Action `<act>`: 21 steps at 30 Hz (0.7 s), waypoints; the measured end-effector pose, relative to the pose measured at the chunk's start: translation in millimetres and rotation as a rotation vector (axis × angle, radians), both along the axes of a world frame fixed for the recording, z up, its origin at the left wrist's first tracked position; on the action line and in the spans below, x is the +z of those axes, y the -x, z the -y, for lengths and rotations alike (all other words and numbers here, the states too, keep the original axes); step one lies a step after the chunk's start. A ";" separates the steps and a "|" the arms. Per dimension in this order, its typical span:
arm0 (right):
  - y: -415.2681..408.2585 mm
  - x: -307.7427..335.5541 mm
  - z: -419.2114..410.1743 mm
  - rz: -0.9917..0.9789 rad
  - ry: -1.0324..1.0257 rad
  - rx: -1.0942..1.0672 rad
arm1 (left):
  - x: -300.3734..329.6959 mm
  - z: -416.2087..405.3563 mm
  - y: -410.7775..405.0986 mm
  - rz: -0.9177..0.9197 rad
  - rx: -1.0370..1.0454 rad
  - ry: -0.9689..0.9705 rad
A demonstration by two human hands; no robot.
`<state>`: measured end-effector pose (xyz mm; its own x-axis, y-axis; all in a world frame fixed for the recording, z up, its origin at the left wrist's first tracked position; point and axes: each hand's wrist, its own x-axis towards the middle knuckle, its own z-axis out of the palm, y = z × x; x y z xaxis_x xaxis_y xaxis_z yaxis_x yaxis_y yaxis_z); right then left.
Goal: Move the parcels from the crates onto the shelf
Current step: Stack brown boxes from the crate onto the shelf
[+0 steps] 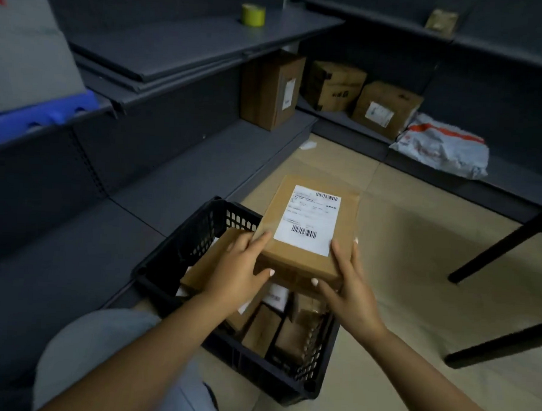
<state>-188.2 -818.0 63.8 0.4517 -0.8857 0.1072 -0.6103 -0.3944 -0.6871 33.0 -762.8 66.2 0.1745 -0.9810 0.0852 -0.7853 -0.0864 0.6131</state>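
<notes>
So the biggest thing here is the dark grey shelf (184,170) unit running along the left and wrapping round the back, with a low bottom deck that's mostly bare on the near side. Further back on it sit three brown cardboard boxes (273,90) and a grey poly mailer bag (443,150), so I'd guess that's where parcels are ending up. Next down in size, the black slotted crate (200,230) sits on the tiled floor right beside the shelf, and it's got a bunch more brown parcels packed in it, some flat, some standing on edge. Then the one that matters: a flat brown parcel (309,228) with a white shipping label on top, held up above the crate's far corner, clear of the others as far as I can tell. Left hand (239,272) grips the near-left corner, thumb on top and fingers curled underneath; right hand (350,280) does the same on the near-right corner, thumb lying along the label's edge. Both are clamped on it, nothing loose. Handling-wise it looks like stiff cardboard, keeps its shape, not sagging at the far end even though it's only held at one short side, so probably pretty light. The surface looks smooth and maybe taped, so could be a bit slick. I'd keep the two-corner hold or slide one hand further under the middle.
</notes>
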 end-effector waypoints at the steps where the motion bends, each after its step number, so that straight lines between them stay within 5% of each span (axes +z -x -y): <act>1: -5.4 13.1 -0.8 0.027 0.016 0.010 | 14.2 -3.6 -3.9 0.021 0.028 0.059; 16: -137.1 229.1 -47.5 0.473 0.460 0.385 | 243.9 -129.5 -92.8 0.200 0.358 0.734; 21: -201.8 291.6 -69.4 0.557 0.541 0.587 | 299.5 -182.0 -132.4 0.344 0.525 0.818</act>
<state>13.6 -748.5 355.4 0.5667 -0.3045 0.7656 0.1418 -0.8793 -0.4547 165.4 -580.8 365.7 0.4043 -0.4072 0.8189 -0.9130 -0.1266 0.3878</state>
